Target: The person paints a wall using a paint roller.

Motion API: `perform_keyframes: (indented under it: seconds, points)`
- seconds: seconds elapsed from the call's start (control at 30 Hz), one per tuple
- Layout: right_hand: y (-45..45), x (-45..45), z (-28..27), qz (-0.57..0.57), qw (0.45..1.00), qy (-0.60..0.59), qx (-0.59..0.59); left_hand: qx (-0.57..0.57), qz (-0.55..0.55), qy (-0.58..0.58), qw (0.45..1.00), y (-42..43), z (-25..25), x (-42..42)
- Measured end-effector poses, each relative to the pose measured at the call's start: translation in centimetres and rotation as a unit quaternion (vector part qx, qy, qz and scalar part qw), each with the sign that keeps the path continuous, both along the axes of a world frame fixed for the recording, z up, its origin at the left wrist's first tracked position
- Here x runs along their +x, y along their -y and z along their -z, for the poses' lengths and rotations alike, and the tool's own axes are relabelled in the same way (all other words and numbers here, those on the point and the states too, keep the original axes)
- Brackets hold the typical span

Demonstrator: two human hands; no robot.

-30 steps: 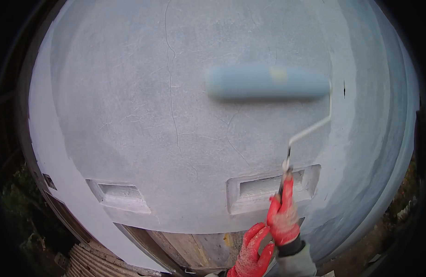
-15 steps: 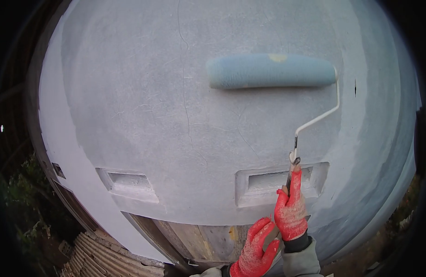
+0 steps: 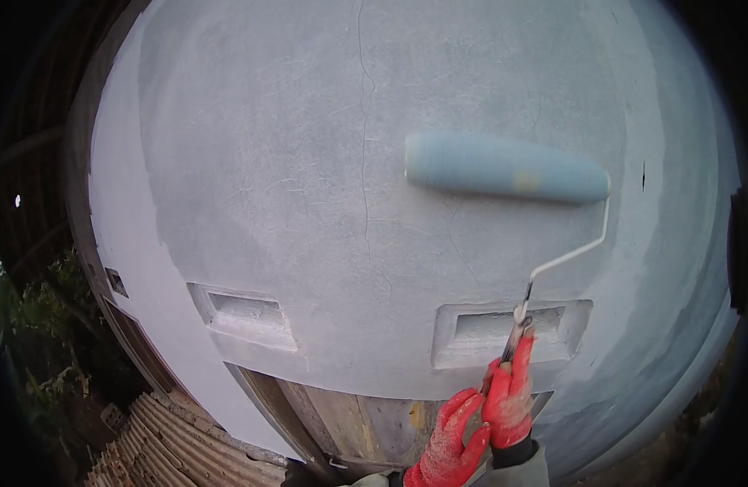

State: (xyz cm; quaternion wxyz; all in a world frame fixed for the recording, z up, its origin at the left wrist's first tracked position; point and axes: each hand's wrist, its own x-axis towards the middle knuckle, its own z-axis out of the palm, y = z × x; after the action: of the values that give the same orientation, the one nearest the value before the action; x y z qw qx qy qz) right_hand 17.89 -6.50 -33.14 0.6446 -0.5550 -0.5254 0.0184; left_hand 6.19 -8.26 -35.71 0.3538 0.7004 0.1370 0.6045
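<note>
A paint roller point(image 3: 504, 168) with a long pale-blue sleeve lies against the grey-white wall point(image 3: 268, 203), slightly blurred. Its bent white wire frame point(image 3: 570, 258) runs down to a dark handle. My right hand point(image 3: 510, 402), in a dusty red glove, is closed around that handle, one finger stretched along it. Lower and to the left, my left hand point(image 3: 447, 442), gloved the same way, is curled in line with the handle's lower end. Its grip is partly hidden by the fingers.
Two recessed openings, a left one point(image 3: 248, 312) and a right one point(image 3: 508, 331), sit in the wall. Below is a wooden door point(image 3: 333, 418). Corrugated sheets point(image 3: 163, 446) lie at lower left, near plants point(image 3: 45, 325). A thin crack point(image 3: 364, 162) runs down the wall.
The roller has moved down the wall, its sleeve turning. My right hand has come down with the handle, closer to my left hand. The view has shifted slightly left.
</note>
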Motion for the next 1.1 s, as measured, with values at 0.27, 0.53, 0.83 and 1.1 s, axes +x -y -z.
perform_keyframes:
  seconds: [0.27, 0.53, 0.83, 1.1]
  points:
    - [-0.5, 0.4, 14.1, -0.272, 0.864, -0.414, -0.088, -0.086, -0.049, -0.057, 0.993, -0.4, 4.2, -0.2]
    - [-0.1, -1.0, -0.1, -0.067, 0.997, -0.034, -0.031, -0.141, 0.063, 0.02, 0.988, -2.7, 0.6, 0.9]
    - [-0.2, -2.8, 12.1, -0.305, 0.764, -0.565, -0.065, -0.184, 0.046, -0.078, 0.979, -2.2, 5.6, 0.1]
    - [0.8, -5.1, 3.1, -0.119, 0.99, -0.072, 0.021, -0.343, 0.202, 0.022, 0.917, -4.7, -3.7, -2.1]
